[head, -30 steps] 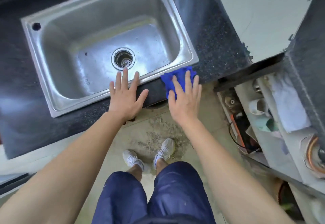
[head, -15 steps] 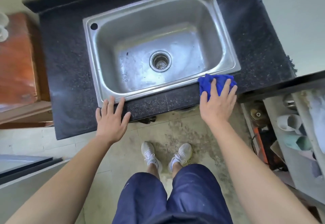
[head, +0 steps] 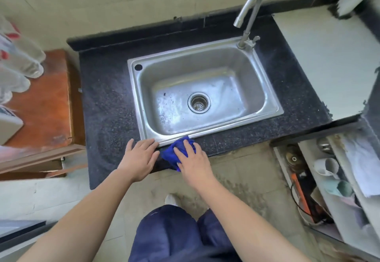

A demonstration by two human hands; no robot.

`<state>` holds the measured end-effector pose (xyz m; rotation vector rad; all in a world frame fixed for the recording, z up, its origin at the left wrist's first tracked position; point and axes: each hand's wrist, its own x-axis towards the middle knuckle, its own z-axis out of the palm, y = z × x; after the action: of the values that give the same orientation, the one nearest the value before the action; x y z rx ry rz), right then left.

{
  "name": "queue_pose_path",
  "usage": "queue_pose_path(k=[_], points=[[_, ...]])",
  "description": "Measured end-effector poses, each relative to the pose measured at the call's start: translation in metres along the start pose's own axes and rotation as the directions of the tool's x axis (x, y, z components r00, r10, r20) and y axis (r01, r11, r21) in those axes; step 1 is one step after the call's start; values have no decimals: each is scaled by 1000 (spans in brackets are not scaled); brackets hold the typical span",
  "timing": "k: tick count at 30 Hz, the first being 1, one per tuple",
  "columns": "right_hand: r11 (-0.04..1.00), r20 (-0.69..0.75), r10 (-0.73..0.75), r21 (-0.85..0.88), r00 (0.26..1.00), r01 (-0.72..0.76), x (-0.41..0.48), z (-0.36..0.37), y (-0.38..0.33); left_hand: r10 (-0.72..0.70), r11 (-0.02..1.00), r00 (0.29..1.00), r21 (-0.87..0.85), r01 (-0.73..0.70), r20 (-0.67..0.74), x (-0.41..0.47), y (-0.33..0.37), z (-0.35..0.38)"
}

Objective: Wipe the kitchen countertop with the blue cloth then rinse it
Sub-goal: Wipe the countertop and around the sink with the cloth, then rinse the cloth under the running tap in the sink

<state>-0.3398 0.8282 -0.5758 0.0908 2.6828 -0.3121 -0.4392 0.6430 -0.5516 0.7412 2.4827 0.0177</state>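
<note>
Pressing flat, the right hand pins the blue cloth to the countertop at lower centre. The left hand lies spread just beside it.

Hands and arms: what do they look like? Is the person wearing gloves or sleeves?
No gloves and no sleeves show. The left hand and right hand are bare, and both forearms are bare as far as the picture shows. I see no rings, watch or bracelets. Lower down, the person wears dark blue shorts.
</note>
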Motion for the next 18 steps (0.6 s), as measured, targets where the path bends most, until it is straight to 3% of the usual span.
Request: queue_pose_path(k=[3, 7, 11, 14, 18], points=[[998, -41, 45, -37, 998, -46, -1, -26, 23, -14, 1000, 1000, -21, 14, 22, 10, 8, -13], [962, -86, 259, 109, 962, -249, 5, -68, 67, -14, 998, 1000, -62, 14, -2, 29, 15, -40], [879, -134, 401, 337, 906, -338, 24, -121, 111, -7, 999, 998, -49, 4, -56, 58, 28, -73], [785, -88, 494, 474, 865, -400, 50, -154, 144, -41, 998, 996, -41, 38, -73, 88, 45, -89], [742, -4, 475, 540, 880, -398, 93, -172, 181, -123, 992, 991, -45, 121, -50, 124, 73, -95]])
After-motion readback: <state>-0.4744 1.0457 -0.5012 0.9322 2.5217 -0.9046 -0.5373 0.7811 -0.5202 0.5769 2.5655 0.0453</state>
